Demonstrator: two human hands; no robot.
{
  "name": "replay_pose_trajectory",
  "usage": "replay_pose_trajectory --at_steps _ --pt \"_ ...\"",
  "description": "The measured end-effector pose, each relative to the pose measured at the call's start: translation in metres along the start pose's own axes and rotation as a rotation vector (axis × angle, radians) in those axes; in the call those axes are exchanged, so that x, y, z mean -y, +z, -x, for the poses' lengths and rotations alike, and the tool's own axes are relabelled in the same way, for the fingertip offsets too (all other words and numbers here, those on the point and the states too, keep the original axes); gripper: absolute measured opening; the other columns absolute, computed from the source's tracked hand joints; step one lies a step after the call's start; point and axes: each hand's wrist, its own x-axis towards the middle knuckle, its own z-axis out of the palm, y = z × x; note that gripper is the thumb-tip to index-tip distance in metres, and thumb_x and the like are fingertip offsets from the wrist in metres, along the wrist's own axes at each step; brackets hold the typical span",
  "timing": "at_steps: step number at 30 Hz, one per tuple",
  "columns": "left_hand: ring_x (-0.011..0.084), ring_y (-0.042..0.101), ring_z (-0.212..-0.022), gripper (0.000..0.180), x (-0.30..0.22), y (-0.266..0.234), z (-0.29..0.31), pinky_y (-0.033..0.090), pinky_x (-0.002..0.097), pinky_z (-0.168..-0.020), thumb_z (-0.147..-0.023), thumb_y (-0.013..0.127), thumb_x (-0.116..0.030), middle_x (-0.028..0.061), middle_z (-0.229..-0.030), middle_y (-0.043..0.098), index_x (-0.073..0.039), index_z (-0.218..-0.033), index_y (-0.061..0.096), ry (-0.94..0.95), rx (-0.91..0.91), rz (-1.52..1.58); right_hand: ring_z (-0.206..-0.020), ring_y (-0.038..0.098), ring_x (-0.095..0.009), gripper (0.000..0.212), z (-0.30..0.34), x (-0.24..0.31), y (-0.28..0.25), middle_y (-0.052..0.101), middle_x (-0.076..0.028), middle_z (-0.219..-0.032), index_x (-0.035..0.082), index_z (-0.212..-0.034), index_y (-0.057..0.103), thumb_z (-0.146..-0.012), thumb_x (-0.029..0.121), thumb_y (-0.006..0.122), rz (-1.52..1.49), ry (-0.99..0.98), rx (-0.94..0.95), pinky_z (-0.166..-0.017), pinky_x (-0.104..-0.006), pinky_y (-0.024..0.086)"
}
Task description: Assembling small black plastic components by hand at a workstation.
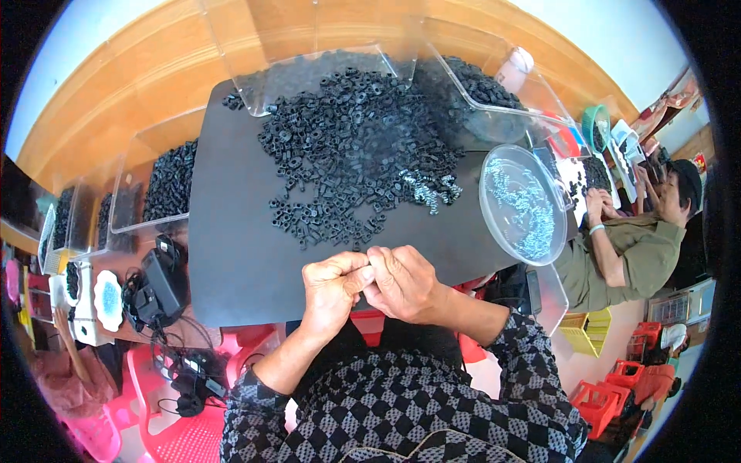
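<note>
My left hand (332, 292) and my right hand (407, 284) meet at the near edge of a dark table (239, 255). Both are closed, thumbs and fingertips pinched against each other. Whatever sits between the fingertips is too small or hidden to make out. Beyond them spreads a heap of small black ring-like plastic parts (347, 131), its loose front edge close to my knuckles. A cluster of small shiny silver pieces (432, 191) lies at the heap's right front. More silver pieces (532, 208) fill a round clear dish (500, 241) to the right.
Clear bins with black parts stand at the back and left, one bin (147, 228) beside the table. Black boxy equipment (166, 278) with cables is at the left. A co-worker (637, 247) sits at the right. Pink chairs (185, 440), red stools (594, 405) and a yellow crate (583, 339) stand around.
</note>
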Motion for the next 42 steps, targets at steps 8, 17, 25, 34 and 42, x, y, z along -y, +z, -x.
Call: replay_pose_trajectory --at_steps 8,17,25,34,42 --pt "0.0034 0.046 -0.053 0.012 0.005 0.003 0.006 0.037 0.0182 -0.046 -0.082 0.069 -0.008 0.0004 -0.07 0.061 0.002 -0.088 0.068 0.043 -0.041 0.023 -0.07 0.055 -0.03 0.051 -0.004 0.009 -0.005 0.058 -0.02 -0.093 -0.014 -0.109 0.05 -0.067 0.006 0.071 -0.101 0.135 0.015 -0.062 -0.0362 0.048" --pt "0.0045 0.052 -0.061 0.02 0.005 0.0 0.001 0.045 0.018 -0.053 -0.084 0.069 -0.013 0.0005 -0.077 0.062 0.0 -0.098 0.066 0.033 0.026 0.005 -0.062 0.05 -0.031 0.021 -0.013 -0.011 -0.027 0.054 -0.013 -0.072 -0.004 -0.099 0.057 -0.081 0.005 0.061 -0.533 0.402 0.133 -0.056 -0.0398 0.041" --pt "0.0062 0.053 -0.064 0.018 0.01 -0.002 -0.002 0.046 0.019 -0.055 -0.083 0.068 -0.008 0.0019 -0.082 0.058 0.001 -0.098 0.065 0.14 0.059 -0.077 -0.059 0.054 -0.025 0.012 -0.016 -0.012 -0.027 0.062 -0.011 -0.071 -0.003 -0.088 0.064 -0.077 0.002 0.065 -0.534 0.501 0.09 -0.056 -0.0339 0.043" --pt "0.0063 0.053 -0.064 0.02 0.004 0.003 0.004 0.046 0.0206 -0.057 -0.08 0.07 -0.005 0.0016 -0.08 0.06 0.0 -0.099 0.064 0.088 0.034 -0.063 -0.066 0.059 -0.022 0.011 -0.015 -0.007 -0.029 0.066 -0.011 -0.078 -0.003 -0.088 0.066 -0.078 -0.002 0.064 -0.499 0.598 0.085 -0.061 -0.0305 0.046" --pt "0.0049 0.053 -0.065 0.018 0.007 0.003 0.002 0.046 0.0202 -0.059 -0.08 0.069 -0.002 -0.0001 -0.078 0.06 0.0 -0.097 0.064 0.078 -0.005 -0.018 -0.066 0.059 -0.022 0.009 -0.014 -0.006 -0.028 0.064 -0.008 -0.073 0.0 -0.085 0.066 -0.076 0.001 0.066 -0.558 0.698 0.022 -0.06 -0.0326 0.046"
